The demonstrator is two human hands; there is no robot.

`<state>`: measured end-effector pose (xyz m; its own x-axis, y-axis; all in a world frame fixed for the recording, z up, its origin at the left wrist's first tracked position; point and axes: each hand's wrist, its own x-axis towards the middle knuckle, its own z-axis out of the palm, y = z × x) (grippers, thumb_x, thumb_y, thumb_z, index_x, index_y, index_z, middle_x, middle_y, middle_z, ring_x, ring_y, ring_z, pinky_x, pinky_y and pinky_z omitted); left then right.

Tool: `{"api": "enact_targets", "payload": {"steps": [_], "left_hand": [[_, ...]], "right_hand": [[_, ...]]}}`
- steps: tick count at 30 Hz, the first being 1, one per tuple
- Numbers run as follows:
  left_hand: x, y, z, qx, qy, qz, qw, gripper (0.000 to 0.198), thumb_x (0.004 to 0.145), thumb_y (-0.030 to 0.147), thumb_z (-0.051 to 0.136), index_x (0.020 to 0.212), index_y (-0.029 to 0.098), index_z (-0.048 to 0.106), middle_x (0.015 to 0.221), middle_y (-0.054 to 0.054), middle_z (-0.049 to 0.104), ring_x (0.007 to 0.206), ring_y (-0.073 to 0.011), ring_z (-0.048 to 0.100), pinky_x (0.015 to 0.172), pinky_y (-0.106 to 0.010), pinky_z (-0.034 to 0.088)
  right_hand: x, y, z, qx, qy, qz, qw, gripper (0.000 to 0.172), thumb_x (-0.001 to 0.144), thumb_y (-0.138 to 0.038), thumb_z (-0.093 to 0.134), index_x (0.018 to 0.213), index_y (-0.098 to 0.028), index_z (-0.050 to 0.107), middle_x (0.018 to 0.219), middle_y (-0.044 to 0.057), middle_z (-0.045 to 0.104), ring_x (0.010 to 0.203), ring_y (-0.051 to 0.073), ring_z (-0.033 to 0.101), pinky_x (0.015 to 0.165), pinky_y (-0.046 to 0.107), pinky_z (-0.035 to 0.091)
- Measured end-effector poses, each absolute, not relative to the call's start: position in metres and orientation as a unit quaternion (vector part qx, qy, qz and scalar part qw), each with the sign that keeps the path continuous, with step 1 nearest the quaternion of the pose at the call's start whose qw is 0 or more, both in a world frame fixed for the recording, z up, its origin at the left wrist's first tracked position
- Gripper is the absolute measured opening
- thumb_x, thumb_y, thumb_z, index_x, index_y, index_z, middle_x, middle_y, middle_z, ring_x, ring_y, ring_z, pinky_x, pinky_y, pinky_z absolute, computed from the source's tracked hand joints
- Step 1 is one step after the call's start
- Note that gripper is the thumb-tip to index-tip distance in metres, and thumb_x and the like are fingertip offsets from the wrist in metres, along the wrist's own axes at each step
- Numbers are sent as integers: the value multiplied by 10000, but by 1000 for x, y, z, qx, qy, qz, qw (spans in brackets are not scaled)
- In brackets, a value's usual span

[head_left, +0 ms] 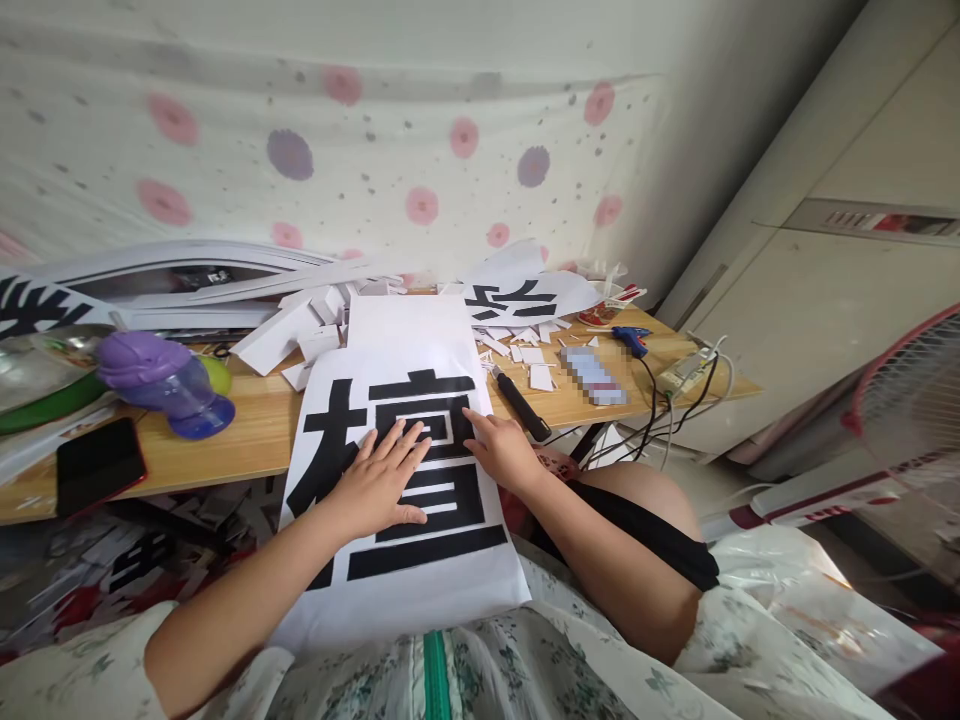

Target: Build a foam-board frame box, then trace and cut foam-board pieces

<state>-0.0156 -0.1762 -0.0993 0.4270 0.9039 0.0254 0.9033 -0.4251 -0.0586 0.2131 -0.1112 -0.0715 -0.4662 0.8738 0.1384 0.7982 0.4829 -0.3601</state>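
A large white sheet of paper (420, 600) with a bold black Chinese character printed on it slopes from the table toward my lap. My left hand (382, 480) lies flat on the middle of the character, fingers spread. On the sheet's right side rests my right hand (501, 450), its index finger stretched out and its other fingers partly bent, with nothing seen in it. A blank white board (409, 320) sits at the sheet's far end, partly covered by it. Just right of the sheet lies a black-handled tool (521, 405).
White offcuts (532, 355), a blue glue gun (631, 340), a blurred phone-like object (592, 375) and a corded power strip (690, 370) are on the right. A purple cup (169, 380) and black phone (101, 463) stand left. Another printed sheet (517, 295) lies behind.
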Motion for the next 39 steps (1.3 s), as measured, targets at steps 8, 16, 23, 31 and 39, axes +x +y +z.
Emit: {"api": "enact_targets", "payload": {"steps": [8, 16, 23, 31, 39], "left_hand": [[0, -185, -112, -822, -565, -20, 66, 782, 897, 563, 486, 1531, 206, 200, 1617, -113, 163, 1489, -336, 143, 1157, -602, 215], [5, -185, -106, -837, -542, -3, 77, 779, 879, 560, 529, 1519, 222, 242, 1611, -75, 178, 1492, -303, 153, 1164, -567, 245], [2, -201, -115, -828, -555, -6, 80, 741, 905, 499, 524, 1525, 228, 222, 1611, -72, 181, 1490, -309, 152, 1166, -584, 234], [3, -192, -109, -813, -574, -26, 91, 685, 917, 473, 512, 1517, 268, 253, 1607, -68, 211, 1482, -338, 171, 1151, -607, 253], [9, -184, -107, -809, -580, -44, 86, 708, 906, 487, 527, 1516, 245, 260, 1604, -86, 223, 1482, -320, 180, 1177, -578, 220]], "right_hand": [[239, -170, -104, -533, -764, 267, 248, 514, 841, -171, 561, 1353, -216, 566, 821, 1, 727, 689, 157, 667, 700, 262, 536], [264, -162, -110, -458, -749, 394, 273, 517, 788, -86, 548, 1273, -238, 641, 1213, 37, 699, 1130, 234, 652, 1015, 400, 496], [273, -153, -110, -420, -736, 459, 267, 474, 807, -119, 571, 1268, -198, 645, 1308, 57, 638, 1260, 248, 563, 1115, 418, 402], [258, -155, -111, -442, -740, 430, 268, 549, 800, -92, 562, 1331, -229, 590, 1348, 37, 606, 1269, 230, 556, 1110, 417, 405], [262, -151, -101, -496, -780, 330, 190, 573, 822, -117, 561, 1386, -218, 535, 1142, 65, 713, 1053, 236, 663, 955, 393, 517]]}}
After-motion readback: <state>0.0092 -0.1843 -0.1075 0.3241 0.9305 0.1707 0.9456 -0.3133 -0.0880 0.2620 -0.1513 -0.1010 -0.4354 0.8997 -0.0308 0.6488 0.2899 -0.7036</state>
